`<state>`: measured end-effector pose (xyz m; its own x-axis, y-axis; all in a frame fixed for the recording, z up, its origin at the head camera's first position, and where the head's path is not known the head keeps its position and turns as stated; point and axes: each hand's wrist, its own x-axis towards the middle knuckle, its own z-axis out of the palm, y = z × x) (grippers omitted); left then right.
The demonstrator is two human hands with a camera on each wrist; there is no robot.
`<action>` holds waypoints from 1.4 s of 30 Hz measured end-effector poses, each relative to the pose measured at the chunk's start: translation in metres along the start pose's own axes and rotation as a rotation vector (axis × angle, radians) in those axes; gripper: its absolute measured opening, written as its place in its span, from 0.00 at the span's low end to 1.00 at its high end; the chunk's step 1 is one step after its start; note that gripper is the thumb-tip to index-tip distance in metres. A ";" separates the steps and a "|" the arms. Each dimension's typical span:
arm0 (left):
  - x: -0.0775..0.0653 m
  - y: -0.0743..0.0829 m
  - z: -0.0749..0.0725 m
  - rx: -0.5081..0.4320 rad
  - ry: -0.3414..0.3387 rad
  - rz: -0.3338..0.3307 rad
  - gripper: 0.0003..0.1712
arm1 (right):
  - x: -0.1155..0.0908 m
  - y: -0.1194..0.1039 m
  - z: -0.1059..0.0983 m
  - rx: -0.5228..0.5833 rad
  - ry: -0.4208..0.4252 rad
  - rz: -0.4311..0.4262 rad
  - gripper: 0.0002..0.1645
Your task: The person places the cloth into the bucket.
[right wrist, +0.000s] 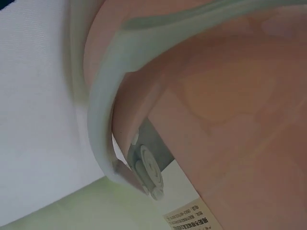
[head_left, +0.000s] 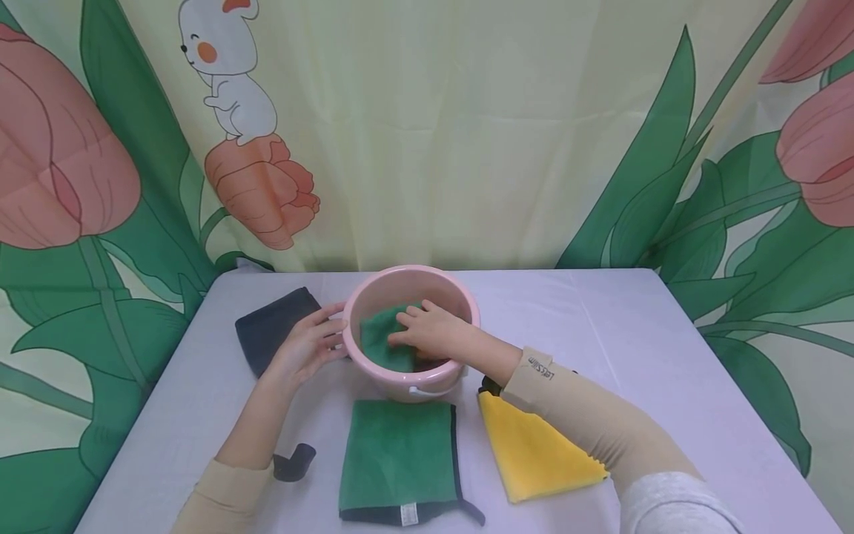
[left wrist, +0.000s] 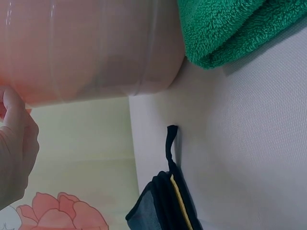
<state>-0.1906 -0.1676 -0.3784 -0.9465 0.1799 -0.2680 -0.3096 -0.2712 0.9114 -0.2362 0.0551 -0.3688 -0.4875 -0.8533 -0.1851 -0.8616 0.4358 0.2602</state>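
Note:
A pink bucket (head_left: pixel 470 297) stands at the back middle of the table, with a green towel (head_left: pixel 383 326) inside it. My right hand (head_left: pixel 434 331) reaches over the rim into the bucket, its spread fingers resting on that towel. The fingers of my left hand (head_left: pixel 310 345) touch the bucket's outer left side, just below the rim. Close up in the left wrist view, the left hand (left wrist: pixel 17 148) lies beside the bucket wall (left wrist: pixel 96 52). The right wrist view shows the pale handle (right wrist: pixel 103 115) and a printed label (right wrist: pixel 184 191); the right hand is out of that view.
A second green towel (head_left: pixel 400 452) with a dark edge lies flat before the bucket. A yellow cloth (head_left: pixel 537 452) lies under my right forearm. A dark folded cloth (head_left: pixel 263 330) sits behind my left hand; a small dark piece (head_left: pixel 295 463) lies by the left forearm.

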 end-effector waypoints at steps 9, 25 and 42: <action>0.002 -0.001 0.001 0.002 0.004 -0.009 0.29 | -0.011 0.008 -0.003 0.123 0.254 0.113 0.24; 0.000 -0.004 -0.002 -0.007 0.004 -0.029 0.30 | -0.104 0.008 -0.009 0.231 0.624 0.490 0.40; 0.000 -0.003 -0.003 -0.050 -0.003 -0.009 0.26 | -0.182 -0.036 0.062 0.330 0.521 0.765 0.58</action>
<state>-0.1900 -0.1691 -0.3823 -0.9432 0.1859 -0.2753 -0.3227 -0.3159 0.8922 -0.1255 0.2124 -0.4028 -0.8756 -0.2920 0.3847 -0.3738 0.9141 -0.1569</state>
